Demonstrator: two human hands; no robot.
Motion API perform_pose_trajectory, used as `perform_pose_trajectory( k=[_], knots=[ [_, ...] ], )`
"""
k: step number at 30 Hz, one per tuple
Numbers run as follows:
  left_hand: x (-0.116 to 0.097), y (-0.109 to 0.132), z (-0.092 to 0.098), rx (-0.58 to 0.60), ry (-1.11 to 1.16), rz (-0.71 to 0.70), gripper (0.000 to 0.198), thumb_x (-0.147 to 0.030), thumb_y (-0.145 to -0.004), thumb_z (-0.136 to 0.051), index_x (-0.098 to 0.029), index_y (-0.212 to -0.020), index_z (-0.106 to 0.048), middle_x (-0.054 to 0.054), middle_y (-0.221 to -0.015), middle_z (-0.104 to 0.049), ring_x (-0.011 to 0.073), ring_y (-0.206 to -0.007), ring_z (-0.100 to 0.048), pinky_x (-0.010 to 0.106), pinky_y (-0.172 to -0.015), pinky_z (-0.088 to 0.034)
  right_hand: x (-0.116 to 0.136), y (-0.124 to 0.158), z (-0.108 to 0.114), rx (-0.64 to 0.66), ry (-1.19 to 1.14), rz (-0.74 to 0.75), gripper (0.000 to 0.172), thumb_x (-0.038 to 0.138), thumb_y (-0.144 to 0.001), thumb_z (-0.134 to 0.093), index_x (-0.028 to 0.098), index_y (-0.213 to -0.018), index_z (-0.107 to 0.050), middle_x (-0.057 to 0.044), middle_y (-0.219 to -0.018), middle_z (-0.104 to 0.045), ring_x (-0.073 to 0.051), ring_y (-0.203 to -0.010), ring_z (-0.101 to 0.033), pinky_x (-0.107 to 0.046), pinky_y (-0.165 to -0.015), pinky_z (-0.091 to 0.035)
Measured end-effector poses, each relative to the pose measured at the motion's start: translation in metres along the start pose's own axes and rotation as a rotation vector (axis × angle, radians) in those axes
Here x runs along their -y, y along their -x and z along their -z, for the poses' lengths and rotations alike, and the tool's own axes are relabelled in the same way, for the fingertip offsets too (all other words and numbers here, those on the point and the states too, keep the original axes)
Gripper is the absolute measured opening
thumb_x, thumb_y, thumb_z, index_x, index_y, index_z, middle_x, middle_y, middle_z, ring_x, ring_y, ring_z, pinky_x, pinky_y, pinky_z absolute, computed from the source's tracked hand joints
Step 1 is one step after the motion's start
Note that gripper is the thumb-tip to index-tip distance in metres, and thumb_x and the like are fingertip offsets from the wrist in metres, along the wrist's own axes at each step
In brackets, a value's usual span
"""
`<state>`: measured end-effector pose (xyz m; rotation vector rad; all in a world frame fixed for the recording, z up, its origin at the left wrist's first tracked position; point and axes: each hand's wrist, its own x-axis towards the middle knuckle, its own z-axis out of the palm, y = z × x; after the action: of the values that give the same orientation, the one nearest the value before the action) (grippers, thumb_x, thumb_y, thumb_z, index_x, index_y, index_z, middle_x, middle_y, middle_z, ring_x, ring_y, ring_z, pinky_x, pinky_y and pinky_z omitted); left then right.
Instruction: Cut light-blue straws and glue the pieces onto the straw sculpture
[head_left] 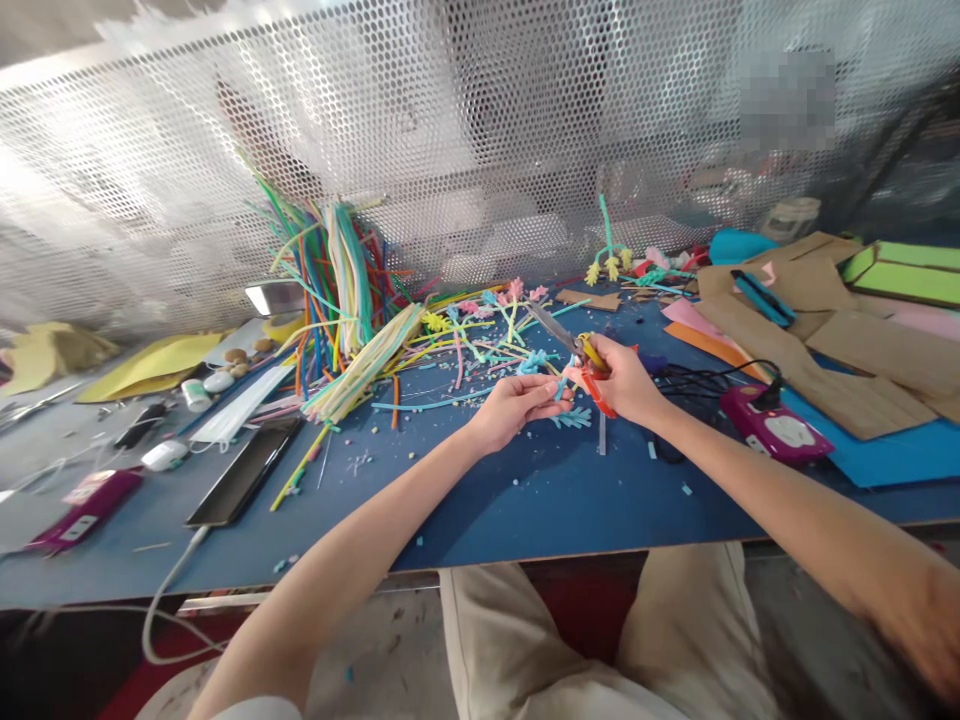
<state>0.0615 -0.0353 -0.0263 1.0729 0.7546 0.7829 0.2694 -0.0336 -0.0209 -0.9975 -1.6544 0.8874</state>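
Near the middle of the blue table, my left hand (519, 408) pinches a light blue fuzzy stem piece (561, 386). Its fingertips meet those of my right hand (616, 380), which is wrapped round scissors (553, 325) with orange and yellow handles. The metal blades point up and to the left, away from me. A light blue leaf-like piece (573, 418) shows just below the fingertips, and another blue fuzzy piece (532, 362) is just above my left hand. Small blue clippings are scattered around.
Bundled coloured stems (352, 290) stand at the left against a perforated metal screen (420, 130). A black phone (247, 470) with a white cable lies at the left front. Brown cardboard (780, 340) and a purple power socket (780, 425) are on the right.
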Motion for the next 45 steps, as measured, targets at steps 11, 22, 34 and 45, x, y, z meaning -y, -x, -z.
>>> perform_pose_trajectory(
  k=[11,22,34,45],
  knots=[
    [0.003,-0.004,0.003,-0.056,-0.054,-0.036,0.043,-0.026,-0.071,-0.089,-0.008,-0.106,-0.070,0.013,-0.100,-0.077,0.0155,-0.079,-0.075,0.028,-0.081,-0.061,0.001,0.001,-0.002,-0.002,0.072,0.025,0.023,0.034,-0.078,-0.069,0.022,-0.085,-0.051,0.003,-0.075,-0.053,-0.013,-0.066,-0.047,-0.026,-0.061,-0.038],
    [0.001,-0.009,0.011,-0.201,-0.044,-0.175,0.038,-0.027,-0.075,-0.085,-0.011,-0.107,-0.070,0.011,-0.099,-0.078,0.0145,-0.080,-0.075,0.027,-0.081,-0.061,0.001,-0.004,0.011,0.005,0.192,-0.082,0.037,0.052,-0.078,-0.071,0.023,-0.080,-0.050,0.002,-0.073,-0.057,-0.016,-0.067,-0.052,-0.029,-0.063,-0.038],
    [-0.014,-0.009,0.018,-0.307,0.080,-0.286,0.028,-0.021,-0.075,-0.084,-0.010,-0.095,-0.068,0.010,-0.097,-0.078,0.0147,-0.084,-0.076,0.024,-0.085,-0.061,0.004,-0.006,0.028,0.174,0.532,-0.071,0.043,0.061,-0.073,-0.071,0.022,-0.080,-0.053,-0.001,-0.081,-0.063,-0.017,-0.074,-0.055,-0.029,-0.067,-0.036],
    [-0.022,0.002,0.014,-0.184,-0.148,-0.235,0.079,-0.019,-0.072,-0.082,-0.014,-0.142,-0.048,0.008,-0.086,-0.079,0.0160,-0.071,-0.075,0.024,-0.067,-0.059,0.006,-0.003,0.032,0.471,0.243,-0.183,0.049,0.065,-0.068,-0.077,0.019,-0.078,-0.060,0.002,-0.072,-0.050,-0.013,-0.066,-0.041,-0.027,-0.060,-0.032]
  ],
)
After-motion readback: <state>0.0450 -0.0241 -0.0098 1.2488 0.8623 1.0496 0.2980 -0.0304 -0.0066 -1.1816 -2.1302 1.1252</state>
